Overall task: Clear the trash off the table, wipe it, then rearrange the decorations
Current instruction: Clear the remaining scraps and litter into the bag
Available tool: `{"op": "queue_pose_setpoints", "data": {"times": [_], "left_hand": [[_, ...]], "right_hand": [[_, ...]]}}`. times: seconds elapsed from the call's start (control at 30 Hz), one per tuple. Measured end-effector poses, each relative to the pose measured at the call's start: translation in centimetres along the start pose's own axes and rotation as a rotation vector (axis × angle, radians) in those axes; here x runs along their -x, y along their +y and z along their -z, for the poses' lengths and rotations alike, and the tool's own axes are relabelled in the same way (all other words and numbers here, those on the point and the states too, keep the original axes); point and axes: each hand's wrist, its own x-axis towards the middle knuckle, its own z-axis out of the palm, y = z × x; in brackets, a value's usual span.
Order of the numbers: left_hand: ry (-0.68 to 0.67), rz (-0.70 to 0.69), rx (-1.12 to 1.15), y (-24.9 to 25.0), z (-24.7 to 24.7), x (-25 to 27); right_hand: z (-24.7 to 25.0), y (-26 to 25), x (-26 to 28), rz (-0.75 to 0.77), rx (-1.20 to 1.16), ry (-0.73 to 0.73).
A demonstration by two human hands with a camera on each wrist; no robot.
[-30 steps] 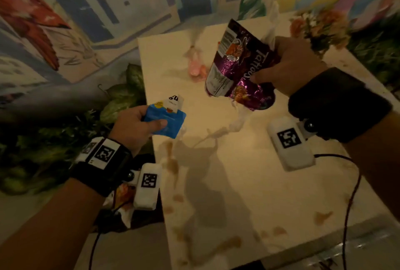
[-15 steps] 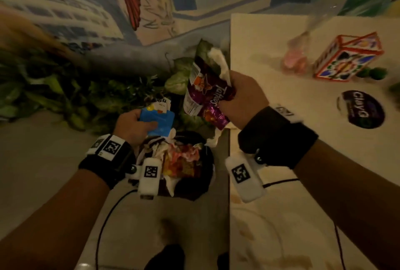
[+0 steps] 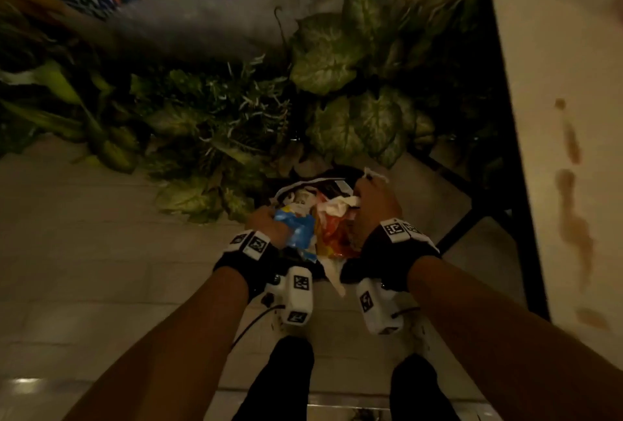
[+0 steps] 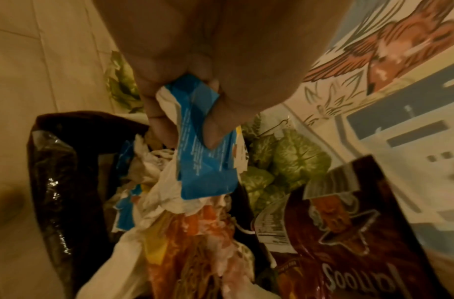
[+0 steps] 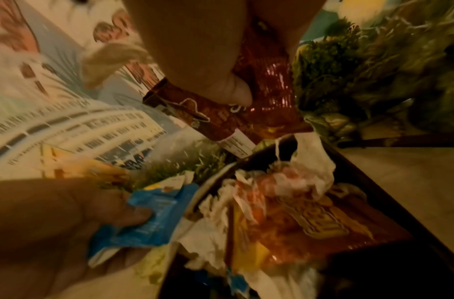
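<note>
Hovering at lower centre of the head view, the left hand (image 3: 266, 223) pinches a blue wrapper (image 4: 208, 161) directly above the black-lined trash bin (image 4: 56, 172). Just right, the right hand (image 3: 376, 206) grips a dark red chip bag (image 5: 220, 119) hanging long-axis down over the same heaped bin, so I judge both need only release.

Both forearms reach forward and down, roughly parallel, each with a black wrist band carrying a white camera unit on its inner side. The left hand (image 3: 266, 223) sits knuckles-up, fingers curled; in the left wrist view its thumb and fingers (image 4: 215, 129) pinch a blue wrapper (image 4: 208, 161). The right hand (image 3: 376, 206) is just beside it, a little farther forward, also curled; the right wrist view shows its thumb (image 5: 236, 91) pressed onto a dark red snack bag (image 5: 220, 119) that it grips. Two dark-trousered legs (image 3: 283, 383) stand below on the floor.
</note>
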Motion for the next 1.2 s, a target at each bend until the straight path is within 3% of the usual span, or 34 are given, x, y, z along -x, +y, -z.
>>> {"op": "queue_pose_setpoints", "data": {"times": [0.17,0.23,0.4,0.47,0.57,0.67,0.87,1.1,1.2], "left_hand": [[-0.043,-0.028,-0.146,-1.8,-2.7,-5.3],[-0.038,-0.034,-0.169,-2.0,-3.5,-6.6],[-0.086,-0.124,-0.526,-2.2,-5.5,-9.3],[-0.074,-0.119,-0.565,-2.4,-6.3,-10.0],[-0.028,-0.113,-0.528,-2.7,-7.0,-10.8],[-0.039,-0.099,-0.563,-3.0,-7.2,-11.6],[-0.084,-0.109,-0.582,-2.4,-6.4,-10.8],[-0.010,-0.187,-0.565,0.0,-2.0,-6.1],[0.093,-0.258,-0.566,2.7,0.6,-2.7]], "right_hand": [[-5.4,1.4,-4.1,-0.004,0.084,0.048],[-7.0,2.1,-5.3,-0.017,0.111,-0.005],[-12.0,3.7,-6.3,-0.114,0.116,-0.205],[-13.8,4.2,-6.3,-0.134,0.063,-0.287],[-15.4,5.4,-7.4,-0.090,0.094,-0.299],[-14.6,5.2,-8.3,-0.078,0.155,-0.355],[-11.1,6.1,-8.5,-0.157,-0.074,-0.446],[-6.6,3.6,-3.1,-0.082,-0.465,-0.187],[-3.0,1.9,1.0,-0.063,-0.580,-0.096]]}}
